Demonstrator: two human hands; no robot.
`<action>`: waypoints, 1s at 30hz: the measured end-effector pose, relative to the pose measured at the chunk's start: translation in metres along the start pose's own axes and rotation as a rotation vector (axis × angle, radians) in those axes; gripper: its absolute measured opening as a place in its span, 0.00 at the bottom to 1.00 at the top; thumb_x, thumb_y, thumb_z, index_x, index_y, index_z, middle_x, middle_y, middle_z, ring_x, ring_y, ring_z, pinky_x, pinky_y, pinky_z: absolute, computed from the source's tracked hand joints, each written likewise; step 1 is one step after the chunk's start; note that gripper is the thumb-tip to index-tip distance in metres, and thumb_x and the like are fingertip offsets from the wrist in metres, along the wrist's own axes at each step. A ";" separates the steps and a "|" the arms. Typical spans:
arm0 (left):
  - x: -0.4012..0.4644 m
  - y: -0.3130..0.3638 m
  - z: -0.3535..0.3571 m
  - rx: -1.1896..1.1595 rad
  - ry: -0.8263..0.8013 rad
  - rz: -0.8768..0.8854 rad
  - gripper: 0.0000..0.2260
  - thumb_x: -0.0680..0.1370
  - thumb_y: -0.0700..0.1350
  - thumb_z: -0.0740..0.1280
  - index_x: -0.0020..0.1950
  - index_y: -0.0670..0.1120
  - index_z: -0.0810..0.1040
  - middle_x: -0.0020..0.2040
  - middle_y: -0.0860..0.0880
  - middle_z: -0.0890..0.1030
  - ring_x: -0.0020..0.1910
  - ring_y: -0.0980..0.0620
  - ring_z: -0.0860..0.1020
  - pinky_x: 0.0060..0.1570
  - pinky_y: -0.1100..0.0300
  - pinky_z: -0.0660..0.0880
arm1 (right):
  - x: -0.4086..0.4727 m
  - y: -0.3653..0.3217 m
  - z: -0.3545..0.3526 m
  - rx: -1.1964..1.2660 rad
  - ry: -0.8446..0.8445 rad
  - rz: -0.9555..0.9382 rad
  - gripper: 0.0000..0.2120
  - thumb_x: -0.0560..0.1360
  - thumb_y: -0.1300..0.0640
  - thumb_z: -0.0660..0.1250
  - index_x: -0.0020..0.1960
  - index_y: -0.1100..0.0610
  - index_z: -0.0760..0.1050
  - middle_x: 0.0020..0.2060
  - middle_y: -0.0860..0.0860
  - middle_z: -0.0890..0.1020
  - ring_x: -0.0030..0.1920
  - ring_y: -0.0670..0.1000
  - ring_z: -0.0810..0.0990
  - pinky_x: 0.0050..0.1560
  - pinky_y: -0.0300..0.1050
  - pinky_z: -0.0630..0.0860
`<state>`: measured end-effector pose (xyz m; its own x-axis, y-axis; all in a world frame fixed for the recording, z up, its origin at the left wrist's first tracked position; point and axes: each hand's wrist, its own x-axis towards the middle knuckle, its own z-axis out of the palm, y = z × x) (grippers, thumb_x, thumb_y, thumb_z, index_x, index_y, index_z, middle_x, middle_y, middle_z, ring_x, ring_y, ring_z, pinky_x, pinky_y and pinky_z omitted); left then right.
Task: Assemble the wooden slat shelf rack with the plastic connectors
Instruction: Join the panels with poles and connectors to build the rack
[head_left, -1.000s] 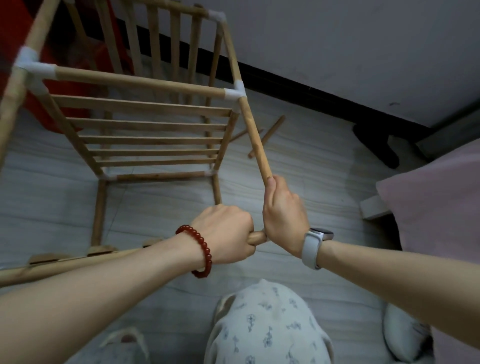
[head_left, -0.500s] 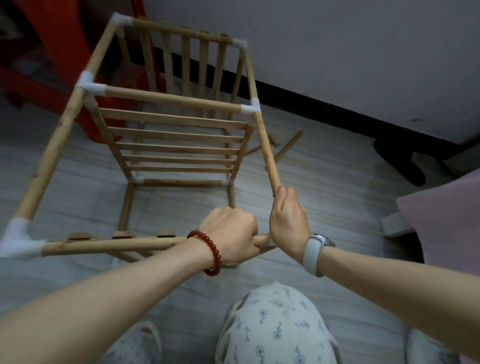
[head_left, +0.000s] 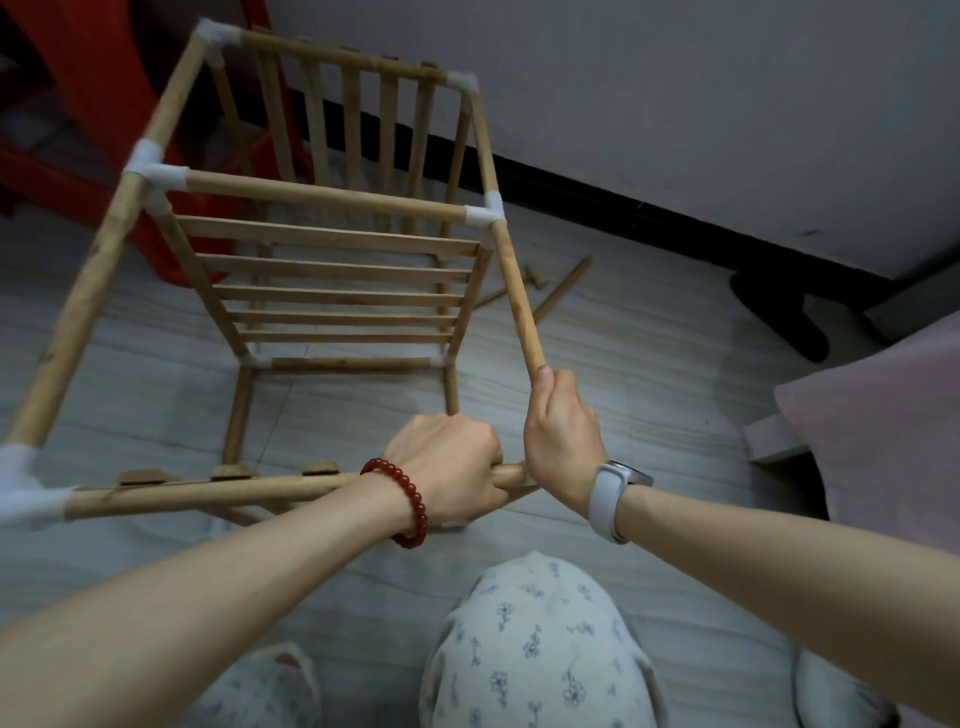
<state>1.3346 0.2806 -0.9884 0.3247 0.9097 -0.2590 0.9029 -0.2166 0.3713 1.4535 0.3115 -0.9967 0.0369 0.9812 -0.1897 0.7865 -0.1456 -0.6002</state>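
The wooden rack (head_left: 332, 270) stands on the floor, its poles joined by white plastic connectors (head_left: 483, 214). A slat shelf (head_left: 337, 291) sits inside the frame. My left hand (head_left: 447, 467) grips the right end of the near horizontal pole (head_left: 218, 491), whose far end sits in a white connector (head_left: 26, 493). My right hand (head_left: 563, 436) grips the lower end of the right slanting pole (head_left: 517, 296). The two pole ends meet between my hands, and whatever is at the joint is hidden by my fingers.
Loose wooden rods (head_left: 563, 286) and a small wooden piece (head_left: 535, 275) lie on the floor beyond the rack. A red stool (head_left: 78, 130) stands at the back left. A pink cushion (head_left: 883, 415) is on the right, a dark wall skirting (head_left: 623, 208) behind. My knee (head_left: 535, 639) is below.
The view has swung left and down, bringing the left pole and its near white corner connector into sight. Both hands keep their hold on the pole ends.
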 end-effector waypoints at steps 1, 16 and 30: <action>0.000 0.000 0.000 -0.008 -0.019 0.000 0.13 0.74 0.57 0.64 0.38 0.48 0.78 0.31 0.52 0.73 0.35 0.49 0.73 0.36 0.60 0.67 | 0.001 0.001 0.000 0.011 -0.002 0.005 0.16 0.82 0.47 0.43 0.46 0.56 0.63 0.33 0.51 0.72 0.34 0.55 0.70 0.37 0.48 0.64; -0.010 0.013 0.003 -0.053 -0.262 -0.178 0.21 0.78 0.63 0.53 0.48 0.50 0.77 0.52 0.49 0.78 0.60 0.47 0.67 0.58 0.48 0.59 | -0.001 -0.001 0.004 0.355 -0.195 0.071 0.14 0.82 0.50 0.47 0.48 0.57 0.65 0.33 0.52 0.71 0.32 0.49 0.69 0.42 0.47 0.67; -0.032 -0.021 0.026 0.129 0.578 0.343 0.11 0.74 0.41 0.59 0.36 0.44 0.78 0.29 0.49 0.74 0.26 0.49 0.74 0.22 0.59 0.69 | -0.009 -0.006 0.023 0.319 -0.090 0.033 0.18 0.81 0.48 0.46 0.53 0.58 0.69 0.42 0.56 0.77 0.49 0.62 0.75 0.53 0.58 0.71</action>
<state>1.3132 0.2468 -1.0112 0.4286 0.8172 0.3853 0.8135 -0.5346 0.2290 1.4344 0.3002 -1.0092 -0.0072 0.9621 -0.2724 0.5526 -0.2233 -0.8030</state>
